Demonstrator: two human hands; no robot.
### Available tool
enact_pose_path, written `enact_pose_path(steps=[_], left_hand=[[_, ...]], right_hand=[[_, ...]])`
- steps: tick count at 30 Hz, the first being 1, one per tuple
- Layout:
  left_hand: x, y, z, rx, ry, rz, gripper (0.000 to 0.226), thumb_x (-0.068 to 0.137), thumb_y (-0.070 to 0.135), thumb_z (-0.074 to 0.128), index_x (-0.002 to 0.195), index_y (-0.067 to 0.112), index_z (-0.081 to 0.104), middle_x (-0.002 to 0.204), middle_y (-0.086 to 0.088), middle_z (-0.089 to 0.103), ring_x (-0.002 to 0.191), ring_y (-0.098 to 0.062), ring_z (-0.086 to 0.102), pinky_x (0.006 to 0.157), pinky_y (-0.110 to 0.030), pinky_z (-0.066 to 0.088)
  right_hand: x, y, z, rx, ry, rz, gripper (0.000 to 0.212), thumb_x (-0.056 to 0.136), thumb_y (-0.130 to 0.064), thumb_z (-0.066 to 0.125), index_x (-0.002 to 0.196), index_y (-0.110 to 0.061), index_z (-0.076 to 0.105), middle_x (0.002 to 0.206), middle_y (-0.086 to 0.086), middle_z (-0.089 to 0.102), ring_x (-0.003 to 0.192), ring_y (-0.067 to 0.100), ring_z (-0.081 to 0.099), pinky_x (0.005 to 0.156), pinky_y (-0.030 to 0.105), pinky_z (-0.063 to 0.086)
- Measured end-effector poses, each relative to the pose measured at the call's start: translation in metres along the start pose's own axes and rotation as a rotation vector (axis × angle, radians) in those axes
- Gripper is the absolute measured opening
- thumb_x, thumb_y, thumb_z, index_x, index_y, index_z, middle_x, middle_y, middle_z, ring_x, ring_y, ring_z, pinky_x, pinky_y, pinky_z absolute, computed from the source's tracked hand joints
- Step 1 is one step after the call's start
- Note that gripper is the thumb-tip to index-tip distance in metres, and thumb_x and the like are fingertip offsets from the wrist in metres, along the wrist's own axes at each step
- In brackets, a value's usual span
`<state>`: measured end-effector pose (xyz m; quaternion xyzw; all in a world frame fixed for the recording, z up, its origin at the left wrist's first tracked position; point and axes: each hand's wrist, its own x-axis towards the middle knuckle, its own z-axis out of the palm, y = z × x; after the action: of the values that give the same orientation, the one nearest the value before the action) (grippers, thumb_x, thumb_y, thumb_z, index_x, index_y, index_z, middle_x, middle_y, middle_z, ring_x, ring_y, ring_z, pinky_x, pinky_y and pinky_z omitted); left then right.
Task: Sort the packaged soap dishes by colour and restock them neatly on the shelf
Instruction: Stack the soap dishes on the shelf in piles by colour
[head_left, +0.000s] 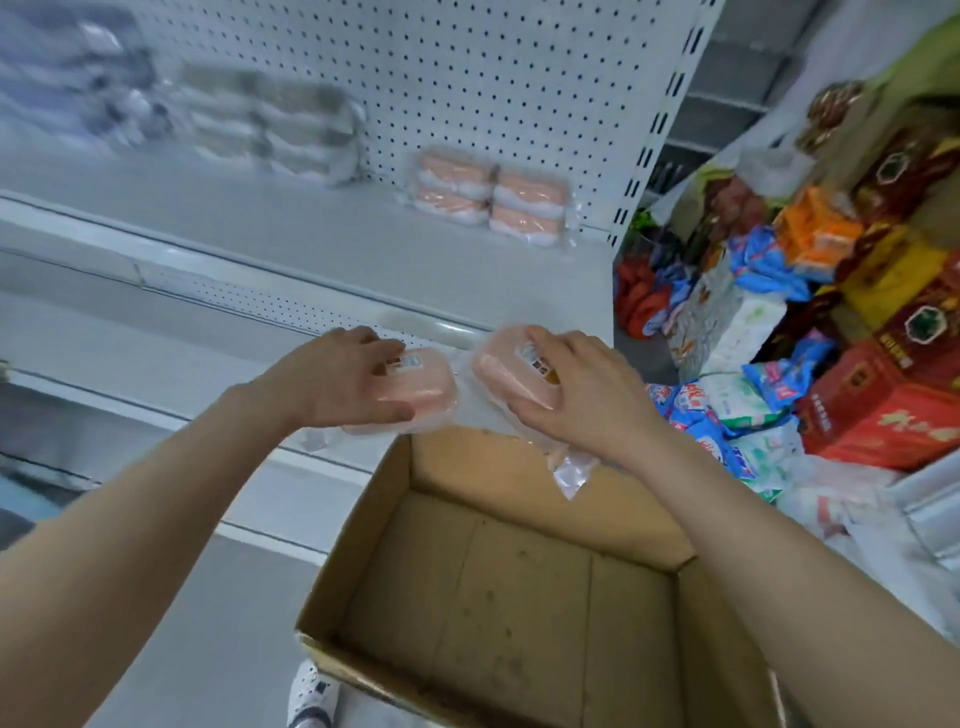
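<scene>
My left hand (337, 382) grips a pink packaged soap dish (421, 387) from its left side, fingers over its label. My right hand (576, 400) grips a second pink packaged soap dish (506, 371), tilted, with its plastic wrap hanging below. Both are held above the far edge of an open cardboard box (384, 488), just in front of the shelf edge (291, 275). On the white shelf, several pink packaged dishes (493, 197) are stacked at the right against the pegboard. Grey and beige packs (275, 130) sit further left, blurred.
The cardboard box shows a bare bottom. To the right of the shelf upright (654, 130) lies a pile of coloured packets and red cartons (857, 338). A lower shelf (156, 405) runs on the left. A white shoe (311, 696) shows on the floor.
</scene>
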<state>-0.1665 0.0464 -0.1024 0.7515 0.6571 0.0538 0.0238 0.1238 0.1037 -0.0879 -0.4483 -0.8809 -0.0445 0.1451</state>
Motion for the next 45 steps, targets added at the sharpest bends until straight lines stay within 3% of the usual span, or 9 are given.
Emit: enact_pose_path(steps=[15, 24, 28, 31, 35, 38, 40, 43, 45], left_hand=[[0.252, -0.102, -0.118, 0.054, 0.197, 0.148, 0.079, 0.077, 0.057, 0.067, 0.142, 0.022, 0.039, 0.128, -0.01, 0.052, 0.114, -0.033, 0.049, 0.095, -0.038, 0.04], [0.393, -0.108, -0.119, 0.038, 0.026, 0.288, 0.063, 0.086, 0.044, 0.065, 0.142, 0.026, 0.041, 0.136, -0.003, 0.049, 0.124, -0.026, 0.045, 0.102, -0.04, 0.04], [0.4, -0.12, -0.089, -0.007, 0.302, 0.421, 0.047, 0.085, 0.027, 0.07, 0.129, 0.016, 0.058, 0.118, -0.008, 0.06, 0.113, -0.034, 0.052, 0.097, -0.044, 0.044], [0.394, -0.124, -0.074, -0.016, 0.541, 0.384, 0.033, 0.078, 0.015, 0.076, 0.109, 0.009, 0.067, 0.104, -0.012, 0.066, 0.094, -0.038, 0.061, 0.081, -0.043, 0.051], [0.397, -0.126, -0.062, -0.014, 0.576, 0.368, 0.035, 0.078, 0.017, 0.075, 0.111, 0.013, 0.064, 0.105, -0.006, 0.065, 0.095, -0.034, 0.061, 0.08, -0.045, 0.052], [0.4, -0.126, -0.056, -0.025, 0.59, 0.379, 0.038, 0.081, 0.015, 0.071, 0.118, 0.013, 0.062, 0.113, -0.008, 0.064, 0.105, -0.035, 0.059, 0.089, -0.048, 0.049], [0.4, -0.129, -0.055, -0.013, 0.621, 0.401, 0.038, 0.085, 0.021, 0.064, 0.122, 0.013, 0.059, 0.118, -0.011, 0.06, 0.111, -0.037, 0.055, 0.094, -0.049, 0.046], [0.397, -0.134, -0.05, 0.016, 0.653, 0.365, 0.04, 0.091, 0.034, 0.052, 0.126, 0.016, 0.057, 0.12, -0.013, 0.057, 0.115, -0.037, 0.051, 0.099, -0.049, 0.042], [0.397, -0.134, -0.046, -0.002, 0.655, 0.352, 0.042, 0.094, 0.037, 0.04, 0.129, 0.018, 0.055, 0.121, -0.013, 0.056, 0.116, -0.037, 0.051, 0.099, -0.048, 0.043]], right_hand=[[0.177, 0.05, -0.015, -0.044, 0.113, 0.191, 0.073, 0.078, -0.057, 0.066, 0.139, -0.026, 0.042, 0.121, 0.006, 0.06, 0.11, 0.028, 0.056, 0.089, 0.039, 0.048], [0.257, 0.095, -0.02, -0.002, 0.177, 0.334, 0.074, 0.076, -0.049, 0.074, 0.14, -0.027, 0.043, 0.132, 0.001, 0.054, 0.119, 0.025, 0.051, 0.098, 0.04, 0.042], [0.303, 0.103, -0.029, 0.016, 0.13, 0.349, 0.073, 0.077, -0.046, 0.074, 0.141, -0.035, 0.04, 0.14, -0.005, 0.049, 0.122, 0.022, 0.048, 0.099, 0.041, 0.041], [0.338, 0.108, -0.023, -0.059, 0.03, 0.313, 0.069, 0.079, -0.046, 0.07, 0.14, -0.041, 0.039, 0.142, -0.012, 0.045, 0.129, 0.022, 0.042, 0.102, 0.045, 0.038], [0.364, 0.122, 0.001, -0.011, -0.084, 0.274, 0.052, 0.092, -0.028, 0.058, 0.14, -0.041, 0.044, 0.142, -0.017, 0.047, 0.132, 0.023, 0.039, 0.105, 0.043, 0.036], [0.36, 0.127, 0.018, 0.117, -0.016, 0.236, 0.054, 0.093, -0.005, 0.054, 0.142, -0.027, 0.049, 0.149, 0.003, 0.044, 0.132, 0.03, 0.04, 0.109, 0.033, 0.029], [0.351, 0.126, 0.027, 0.128, 0.134, 0.212, 0.05, 0.09, -0.004, 0.058, 0.138, -0.019, 0.054, 0.147, 0.015, 0.044, 0.137, 0.034, 0.037, 0.114, 0.042, 0.027], [0.333, 0.122, 0.044, 0.083, 0.355, 0.255, 0.041, 0.094, -0.029, 0.051, 0.132, -0.014, 0.058, 0.137, 0.017, 0.049, 0.129, 0.038, 0.044, 0.106, 0.049, 0.04], [0.327, 0.117, 0.053, 0.079, 0.357, 0.28, 0.048, 0.096, -0.04, 0.039, 0.135, -0.016, 0.053, 0.137, 0.015, 0.046, 0.125, 0.037, 0.043, 0.104, 0.048, 0.04]])
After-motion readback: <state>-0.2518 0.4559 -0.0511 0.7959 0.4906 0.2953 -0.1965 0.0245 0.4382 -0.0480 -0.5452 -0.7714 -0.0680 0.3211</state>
